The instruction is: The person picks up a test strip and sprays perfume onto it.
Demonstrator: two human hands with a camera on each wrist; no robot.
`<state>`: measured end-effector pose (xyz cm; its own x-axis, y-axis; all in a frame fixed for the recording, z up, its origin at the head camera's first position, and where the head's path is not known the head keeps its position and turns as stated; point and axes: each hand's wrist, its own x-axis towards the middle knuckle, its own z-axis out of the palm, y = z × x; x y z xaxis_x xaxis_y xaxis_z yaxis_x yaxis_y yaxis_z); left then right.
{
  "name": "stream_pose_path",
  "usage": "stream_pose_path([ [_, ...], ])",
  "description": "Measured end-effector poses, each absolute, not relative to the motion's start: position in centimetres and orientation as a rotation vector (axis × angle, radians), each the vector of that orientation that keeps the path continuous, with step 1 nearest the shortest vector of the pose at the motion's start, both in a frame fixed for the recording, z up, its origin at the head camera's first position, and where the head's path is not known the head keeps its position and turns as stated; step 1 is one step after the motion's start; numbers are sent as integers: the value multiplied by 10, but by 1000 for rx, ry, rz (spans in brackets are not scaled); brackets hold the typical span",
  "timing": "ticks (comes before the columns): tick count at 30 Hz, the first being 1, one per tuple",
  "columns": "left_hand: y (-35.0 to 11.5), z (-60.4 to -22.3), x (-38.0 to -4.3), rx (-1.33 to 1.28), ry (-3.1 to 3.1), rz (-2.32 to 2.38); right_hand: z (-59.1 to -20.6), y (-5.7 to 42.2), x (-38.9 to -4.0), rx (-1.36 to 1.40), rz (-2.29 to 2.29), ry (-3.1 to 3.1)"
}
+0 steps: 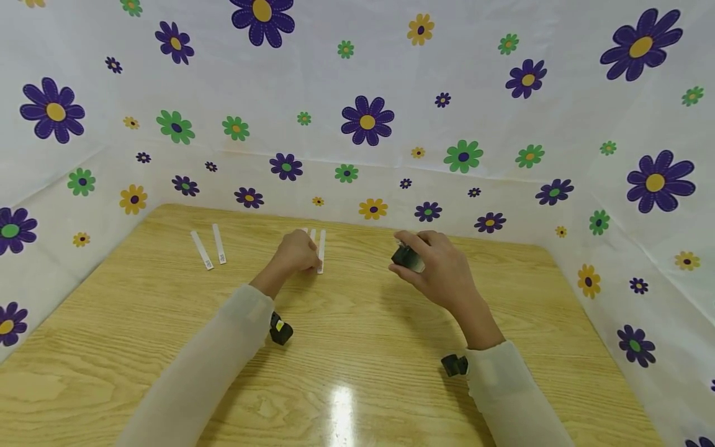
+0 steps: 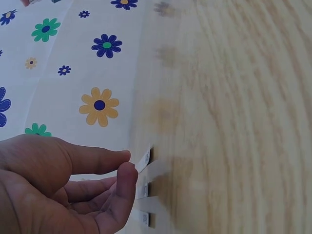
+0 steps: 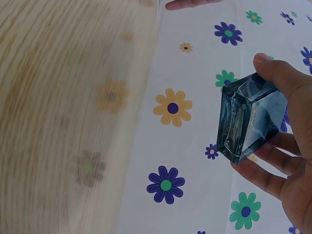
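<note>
My right hand holds a blue glass perfume bottle above the table, its thumb and fingers on opposite sides of the glass. In the right wrist view the bottle is tilted, with its thick base facing the camera. My left hand is low over the table, its thumb and forefinger pinching the edge of a white paper test strip. Two similar strips, one a lower strip, lie beside it, partly hidden by the hand in the head view.
Farther left on the wooden table lie two more printed strips, a left strip and a right strip. A flower-patterned cloth encloses the back and sides. Small black wrist cameras hang below both wrists.
</note>
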<state>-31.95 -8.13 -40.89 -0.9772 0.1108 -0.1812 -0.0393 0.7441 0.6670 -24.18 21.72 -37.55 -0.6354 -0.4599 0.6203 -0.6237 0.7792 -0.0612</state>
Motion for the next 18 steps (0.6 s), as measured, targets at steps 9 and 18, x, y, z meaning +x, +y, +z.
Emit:
stream_pose_path([
  [9, -98, -396, -320, 153, 2730, 1046, -375, 217, -242, 806, 357, -2374],
  [18, -118, -384, -316, 121, 2727, 1069, -375, 218, -244, 823, 365, -2334],
])
